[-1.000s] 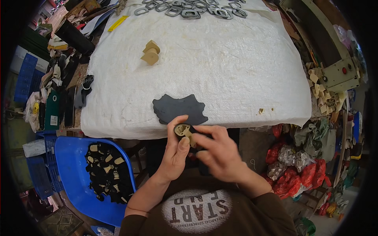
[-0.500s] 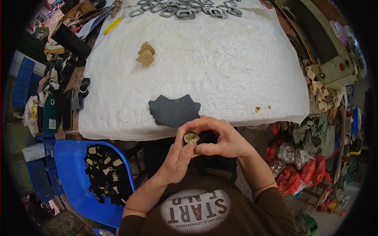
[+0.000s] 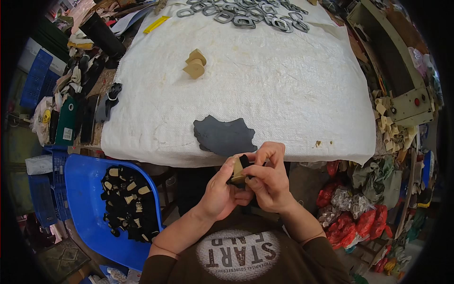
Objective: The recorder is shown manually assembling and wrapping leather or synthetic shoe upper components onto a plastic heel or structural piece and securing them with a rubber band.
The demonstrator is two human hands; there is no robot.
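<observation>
Since the earlier frame, both hands have drawn slightly nearer the body, just below the edge of the white woven-cloth table (image 3: 293,90). The left hand (image 3: 220,191) and right hand (image 3: 269,182) pinch closed together on a small tan-and-black stacked piece (image 3: 240,170). A flat dark grey irregular sheet (image 3: 224,136) lies just beyond; a blue plastic chair (image 3: 82,189) holds similar cut pieces (image 3: 128,203).

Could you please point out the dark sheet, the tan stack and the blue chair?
Dark sheet (image 3: 224,136), head view, its middle.
Tan stack (image 3: 195,65), head view, top piece.
Blue chair (image 3: 84,189), head view, bare seat left of the pieces.
</observation>
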